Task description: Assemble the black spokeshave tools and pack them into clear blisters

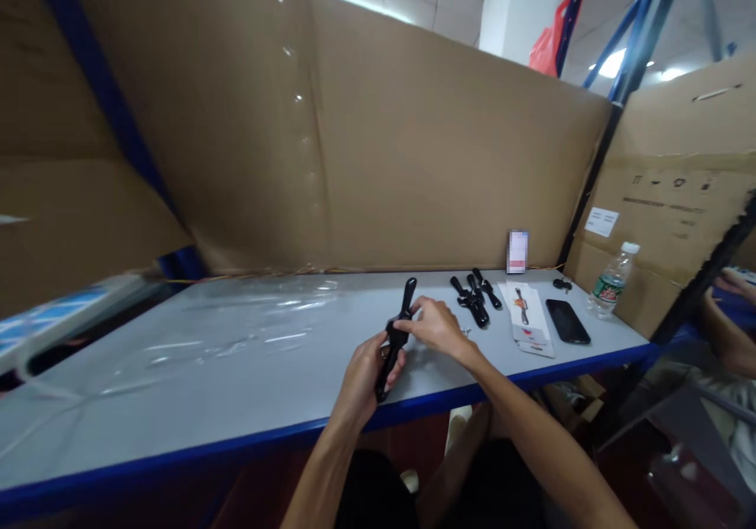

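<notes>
A black spokeshave [407,299], with a handle at each end and a wider middle, is held slanted above the front of the table. My left hand [365,373] is wrapped round its lower handle. At the tool's middle my right hand [437,326] has its fingers closed in a pinch; whether a small part is between the fingertips is hidden. Several more black spokeshaves [474,299] lie in a group to the right. Small shiny bits [465,331] lie on the table just beyond my right hand.
On the grey table [248,356] clear plastic film [194,340] lies at left. At right are printed cards [528,316], a black phone [568,322], a lit phone [517,251], keys [562,284] and a bottle [612,281]. Cardboard [413,159] walls the back. Another person's arm [729,324] shows far right.
</notes>
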The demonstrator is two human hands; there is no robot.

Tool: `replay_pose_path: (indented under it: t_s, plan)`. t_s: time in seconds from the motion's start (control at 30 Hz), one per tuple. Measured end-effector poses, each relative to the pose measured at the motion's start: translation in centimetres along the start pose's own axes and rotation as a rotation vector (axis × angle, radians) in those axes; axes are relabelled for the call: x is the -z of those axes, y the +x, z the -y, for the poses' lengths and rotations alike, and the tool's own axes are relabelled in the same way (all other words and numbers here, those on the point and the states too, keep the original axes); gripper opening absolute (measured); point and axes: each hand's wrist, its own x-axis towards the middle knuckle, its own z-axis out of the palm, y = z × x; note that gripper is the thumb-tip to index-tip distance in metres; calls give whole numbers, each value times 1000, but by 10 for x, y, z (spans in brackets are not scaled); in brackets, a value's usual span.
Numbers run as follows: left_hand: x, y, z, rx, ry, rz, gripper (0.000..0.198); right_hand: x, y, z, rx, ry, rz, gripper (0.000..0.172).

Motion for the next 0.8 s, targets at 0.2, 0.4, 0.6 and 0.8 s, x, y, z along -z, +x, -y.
replay_pose_path:
  t_s: [0.2,0.4,0.6,0.8]
  plan:
    - [-3,0,0,5,61,2,52,-3,3,-5,27,65,58,37]
    - [-5,-1,-1,-48,79,29,56,-6,5,-5,24,92,68,34]
    - [-1,-1,3,-38,60,23,54,27,5,-30,21,179,-112,28]
    - [1,0,4,-13,55,33,57,56,-9,-69,-86,-210,-192,18]
